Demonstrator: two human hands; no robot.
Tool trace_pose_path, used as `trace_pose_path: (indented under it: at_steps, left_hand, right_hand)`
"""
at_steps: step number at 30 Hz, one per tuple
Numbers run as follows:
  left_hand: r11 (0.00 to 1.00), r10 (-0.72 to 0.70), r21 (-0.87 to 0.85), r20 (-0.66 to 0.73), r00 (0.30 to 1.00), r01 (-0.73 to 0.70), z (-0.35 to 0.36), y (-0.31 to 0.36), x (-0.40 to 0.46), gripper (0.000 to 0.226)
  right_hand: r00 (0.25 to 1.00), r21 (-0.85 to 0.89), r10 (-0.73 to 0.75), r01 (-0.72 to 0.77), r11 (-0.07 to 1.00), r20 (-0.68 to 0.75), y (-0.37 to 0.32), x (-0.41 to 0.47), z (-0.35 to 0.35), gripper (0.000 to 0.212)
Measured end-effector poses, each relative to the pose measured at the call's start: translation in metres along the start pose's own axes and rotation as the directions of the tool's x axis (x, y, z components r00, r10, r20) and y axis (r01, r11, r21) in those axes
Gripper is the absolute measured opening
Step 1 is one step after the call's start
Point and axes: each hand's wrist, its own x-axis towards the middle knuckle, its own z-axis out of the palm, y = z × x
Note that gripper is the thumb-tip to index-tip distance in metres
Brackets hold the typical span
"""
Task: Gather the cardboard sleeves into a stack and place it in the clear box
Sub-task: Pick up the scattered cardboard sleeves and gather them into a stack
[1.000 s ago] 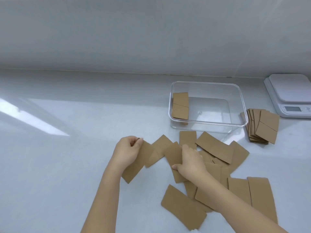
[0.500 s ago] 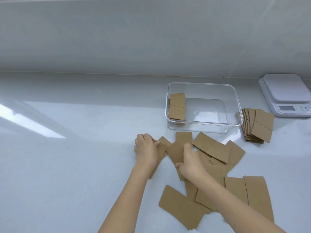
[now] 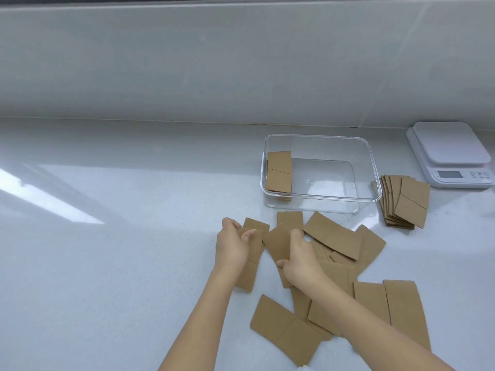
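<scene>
Head view: a pale glossy countertop (image 3: 107,263) is spread with flat brown cardboard sleeves (image 3: 332,238), scattered beside and beyond the right fingers; a clear rectangular plastic box (image 3: 375,183), already holding a few sleeves, stands further off beyond both hands, with a fanned sleeve stack (image 3: 401,204) just right of it. One sleeve (image 3: 253,261) is gripped by the closed left hand (image 3: 231,247); another (image 3: 277,242) is pinched by the right hand (image 3: 301,259). The sleeves are judged light, thin, fairly stiff yet bendable and apt to slide; a pinch across the long edges should be preferred
</scene>
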Motion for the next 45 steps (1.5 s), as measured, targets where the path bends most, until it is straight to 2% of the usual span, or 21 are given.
trace_pose_path:
  at_steps: [3, 4, 5, 7, 9, 11, 15, 19, 23, 26, 29, 30, 32, 34, 35, 36, 37, 39, 41, 43, 45]
  left_hand:
    - [0.992, -0.025, -0.125, -0.054, 0.998, 0.018, -0.013, 0.001, -0.002, 0.027]
    - [0.989, -0.014, -0.148, -0.08, 0.997, 0.002, -0.018, 0.003, -0.003, 0.026]
    - [0.986, 0.003, -0.164, -0.108, 0.994, -0.021, -0.024, 0.005, -0.005, 0.025]
    - [0.977, 0.031, -0.203, -0.152, 0.988, -0.062, -0.032, 0.013, -0.009, 0.032]
    - [0.952, 0.038, -0.294, -0.153, 0.988, -0.082, -0.038, 0.025, -0.02, 0.042]
    - [0.908, 0.022, -0.415, -0.093, 0.995, -0.059, -0.041, 0.04, -0.03, 0.042]
    - [0.822, 0.11, -0.561, -0.022, 0.994, -0.103, -0.046, 0.068, -0.06, 0.042]
    - [0.762, 0.209, -0.636, 0.062, 0.976, -0.122, -0.051, 0.08, -0.082, 0.053]
    - [0.74, 0.249, -0.672, 0.269, 0.93, -0.004, -0.05, 0.081, -0.098, 0.028]
    - [0.578, 0.326, -0.805, 0.382, 0.865, 0.137, -0.058, 0.076, -0.104, 0.036]
    - [0.422, 0.351, -0.872, 0.41, 0.842, 0.249, -0.064, 0.071, -0.109, 0.035]
    - [0.371, 0.347, -0.886, 0.409, 0.844, 0.277, -0.065, 0.069, -0.11, 0.034]
    - [0.227, 0.33, -0.919, 0.385, 0.862, 0.323, -0.066, 0.062, -0.109, 0.035]
    - [0.027, 0.234, -0.939, 0.34, 0.911, 0.344, -0.073, 0.054, -0.105, 0.032]
    - [-0.065, 0.163, -0.937, 0.329, 0.93, 0.343, -0.078, 0.049, -0.102, 0.028]
    - [-0.129, 0.097, -0.932, 0.328, 0.94, 0.339, -0.084, 0.043, -0.1, 0.022]
    - [-0.172, 0.036, -0.925, 0.338, 0.94, 0.339, -0.09, 0.036, -0.097, 0.014]
    - [-0.256, -0.057, -0.908, 0.357, 0.933, 0.332, -0.098, 0.024, -0.095, 0.01]
    - [-0.336, -0.117, -0.895, 0.35, 0.929, 0.294, -0.101, 0.013, -0.094, 0.014]
    - [-0.383, -0.124, -0.884, 0.338, 0.933, 0.269, -0.1, 0.009, -0.096, 0.019]
    - [-0.41, -0.119, -0.873, 0.34, 0.933, 0.265, -0.097, 0.006, -0.098, 0.021]
  right_hand:
    - [1.0, 0.067, -0.012, 0.012, 0.998, -0.004, 0.002, -0.001, -0.009, 0.027]
    - [1.0, 0.186, 0.007, -0.002, 0.983, -0.026, 0.002, -0.003, -0.015, 0.024]
    - [0.999, 0.365, 0.023, -0.007, 0.931, -0.04, 0.002, -0.006, -0.023, 0.023]
    - [1.0, 0.686, -0.028, 0.023, 0.727, -0.003, -0.004, -0.012, -0.04, 0.023]
    - [0.983, 0.778, -0.176, 0.074, 0.624, 0.047, -0.014, -0.022, -0.052, 0.026]
    - [0.971, 0.757, -0.239, 0.142, 0.637, 0.019, -0.026, -0.026, -0.057, 0.026]
    - [0.968, 0.701, -0.212, 0.242, 0.671, -0.132, -0.036, -0.043, -0.068, 0.025]
    - [0.941, 0.542, -0.33, 0.313, 0.78, -0.068, -0.041, -0.06, -0.077, 0.016]
    - [0.924, 0.301, -0.383, 0.369, 0.879, -0.012, -0.049, -0.076, -0.079, 0.023]
    - [0.903, 0.271, -0.429, 0.412, 0.87, 0.005, -0.051, -0.085, -0.084, 0.026]
    - [0.873, 0.189, -0.488, 0.481, 0.856, -0.008, -0.054, -0.086, -0.086, 0.031]
    - [0.859, 0.173, -0.509, 0.51, 0.842, -0.054, -0.056, -0.085, -0.083, 0.036]
    - [0.822, 0.248, -0.507, 0.565, 0.787, -0.26, -0.056, -0.082, -0.075, 0.045]
    - [0.747, 0.277, -0.483, 0.635, 0.721, -0.457, -0.048, -0.079, -0.069, 0.034]
    - [0.731, 0.216, -0.483, 0.633, 0.743, -0.482, -0.041, -0.075, -0.065, 0.027]
    - [0.76, 0.144, -0.487, 0.59, 0.794, -0.431, -0.031, -0.071, -0.061, 0.024]
    - [0.827, 0.072, -0.47, 0.513, 0.855, -0.309, -0.02, -0.069, -0.055, 0.027]
    - [0.936, -0.068, -0.35, 0.351, 0.934, 0.023, 0.002, -0.069, -0.039, 0.045]
    - [0.94, -0.2, -0.236, 0.287, 0.937, 0.245, 0.016, -0.075, -0.021, 0.068]
    - [0.925, -0.38, -0.212, 0.328, 0.865, 0.316, 0.02, -0.081, -0.006, 0.077]
    - [0.925, -0.497, -0.215, 0.353, 0.792, 0.314, 0.014, -0.084, 0.003, 0.073]
